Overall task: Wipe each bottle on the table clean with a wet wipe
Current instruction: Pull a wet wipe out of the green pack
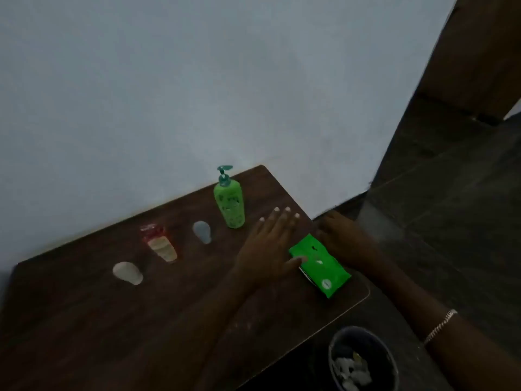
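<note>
Head view: a green pump bottle (229, 206), a small grey bottle (202, 232), a red-capped bottle (160, 245) and a cream bottle (128, 273) sit in a spaced row on the dark surface (141, 334), probably so each can be taken singly. The left hand (270, 244), its fingers straight and spread, touches the green wet wipe pack (320, 265) with its thumb, seemingly to steady it. The right hand (342, 238) is at the pack's far end, and I cannot tell how its fingers lie.

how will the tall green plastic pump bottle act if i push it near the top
Probably tips rather than slides: the tall green plastic pump bottle stands upright, narrow for its height. Once down, its rounded body would likely roll on the dark wooden table.
</note>
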